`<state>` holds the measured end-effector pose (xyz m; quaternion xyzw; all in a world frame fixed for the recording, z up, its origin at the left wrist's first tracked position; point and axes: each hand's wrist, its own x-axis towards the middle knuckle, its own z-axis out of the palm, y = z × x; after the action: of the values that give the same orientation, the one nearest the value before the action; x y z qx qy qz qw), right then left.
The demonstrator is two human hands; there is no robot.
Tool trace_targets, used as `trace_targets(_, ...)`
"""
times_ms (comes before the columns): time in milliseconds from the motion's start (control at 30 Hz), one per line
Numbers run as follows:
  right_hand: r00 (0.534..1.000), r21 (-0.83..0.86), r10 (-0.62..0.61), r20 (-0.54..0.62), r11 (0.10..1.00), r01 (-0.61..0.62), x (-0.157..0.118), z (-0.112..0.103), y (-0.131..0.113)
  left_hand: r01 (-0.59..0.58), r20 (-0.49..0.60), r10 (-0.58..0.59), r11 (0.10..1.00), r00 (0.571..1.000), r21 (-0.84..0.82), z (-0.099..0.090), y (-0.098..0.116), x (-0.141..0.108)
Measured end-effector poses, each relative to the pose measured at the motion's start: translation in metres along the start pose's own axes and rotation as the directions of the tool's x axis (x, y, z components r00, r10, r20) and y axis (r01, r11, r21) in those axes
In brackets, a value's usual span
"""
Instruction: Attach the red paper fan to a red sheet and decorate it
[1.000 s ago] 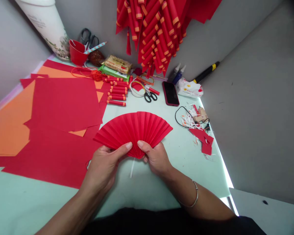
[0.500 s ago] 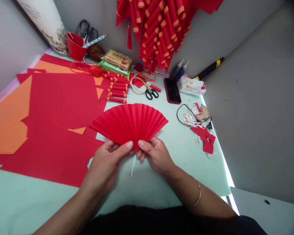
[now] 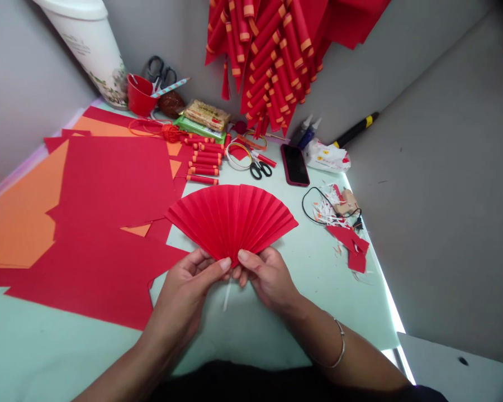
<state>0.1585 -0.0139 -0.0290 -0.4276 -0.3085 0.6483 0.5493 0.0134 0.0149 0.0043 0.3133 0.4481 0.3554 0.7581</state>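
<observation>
A pleated red paper fan (image 3: 235,220) is spread in a half-round shape above the table, its folds gathered at the bottom. My left hand (image 3: 193,285) pinches its lower left side near the gathered point, thumb on top. On the other side, my right hand (image 3: 270,279) grips the base with its thumb on top and fingers curled beneath. A thin white strip (image 3: 227,296) shows below the base, between my hands; its upper end is hidden. Red paper sheets (image 3: 109,279) lie beside my left hand.
Orange paper (image 3: 20,223) lies at left. Behind the fan are small red paper rolls (image 3: 203,171), scissors (image 3: 260,169) and a phone (image 3: 295,164). Paper scraps (image 3: 329,209) with a black cord lie at right. A red firecracker-like decoration (image 3: 272,61) hangs at the back.
The fan sits slightly lower and further right in view, its left edge shifted right. Both hands keep their hold on its base. The whole view has tilted up a little.
</observation>
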Motion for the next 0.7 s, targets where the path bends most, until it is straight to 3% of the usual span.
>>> trace_targets(400, 0.996, -0.014, 0.051, 0.07, 0.999, -0.05, 0.0001, -0.0007, -0.0008, 0.017, -0.047, -0.015, 0.999, 0.999, 0.042, -0.0024, -0.0007, -0.0017)
trace_targets(700, 0.993, -0.102, 0.066, -0.096, 0.992, -0.076, -0.0015, 0.0026, -0.0018, 0.011, -0.044, -0.009, 0.999, 0.999, 0.045, -0.0031, -0.005, -0.0021)
